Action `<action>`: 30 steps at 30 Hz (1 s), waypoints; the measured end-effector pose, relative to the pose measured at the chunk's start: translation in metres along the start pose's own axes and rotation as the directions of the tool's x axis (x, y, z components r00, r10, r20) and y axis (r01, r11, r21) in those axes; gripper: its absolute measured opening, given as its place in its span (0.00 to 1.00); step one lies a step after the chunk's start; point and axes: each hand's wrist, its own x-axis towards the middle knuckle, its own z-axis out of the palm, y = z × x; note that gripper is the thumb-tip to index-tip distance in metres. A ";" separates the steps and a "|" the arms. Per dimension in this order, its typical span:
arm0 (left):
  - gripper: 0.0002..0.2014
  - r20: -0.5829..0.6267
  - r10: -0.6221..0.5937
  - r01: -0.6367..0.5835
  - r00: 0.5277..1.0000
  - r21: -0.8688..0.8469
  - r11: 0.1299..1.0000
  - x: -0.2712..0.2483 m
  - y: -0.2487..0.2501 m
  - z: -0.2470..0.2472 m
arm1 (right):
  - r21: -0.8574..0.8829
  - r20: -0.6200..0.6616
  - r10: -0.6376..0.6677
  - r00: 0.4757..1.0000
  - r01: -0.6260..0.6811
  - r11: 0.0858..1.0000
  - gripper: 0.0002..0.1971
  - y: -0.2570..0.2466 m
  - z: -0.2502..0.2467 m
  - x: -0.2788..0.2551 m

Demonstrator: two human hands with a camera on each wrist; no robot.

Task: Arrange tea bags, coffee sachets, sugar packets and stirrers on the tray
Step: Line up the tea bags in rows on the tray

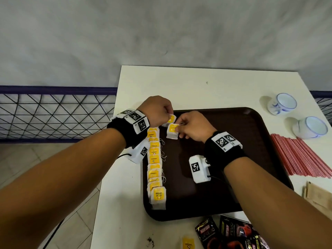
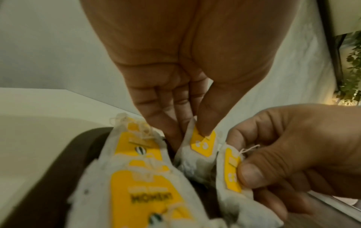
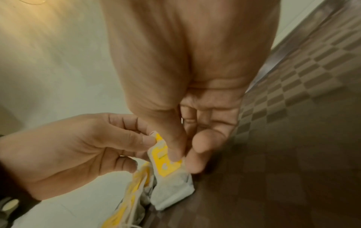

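my left hand (image 1: pixel 158 110) pinches one tea bag (image 1: pixel 170 119) by its yellow tag, thumb and fingertips closed on it, at the upper left corner of the tray (image 1: pixel 251 159). my right hand (image 1: pixel 195 126) pinches a second bag (image 1: pixel 172 131) the same way, just right of and below the first; its lower edge hangs close to the tray, but i cannot tell if it touches. the two bags are nearly touching. a row of tea bags (image 1: pixel 154 166) runs down the tray's left edge, overlapping, from under my left wrist to the lower left of the tray. right of the tray lie red stirrers (image 1: pixel 301 157), with two cups (image 1: pixel 294 115) above them and brown packets (image 1: pixel 318 194) below. at the bottom of the frame are dark coffee sachets (image 1: pixel 231 234) and one loose bag (image 1: pixel 188 242) on the table (image 1: pixel 197 83).
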 end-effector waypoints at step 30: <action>0.09 -0.120 -0.078 0.070 0.990 -0.074 0.995 0.023 -0.028 -0.007 | -0.055 -0.207 -0.096 0.974 0.086 0.995 0.10 -0.016 0.014 0.036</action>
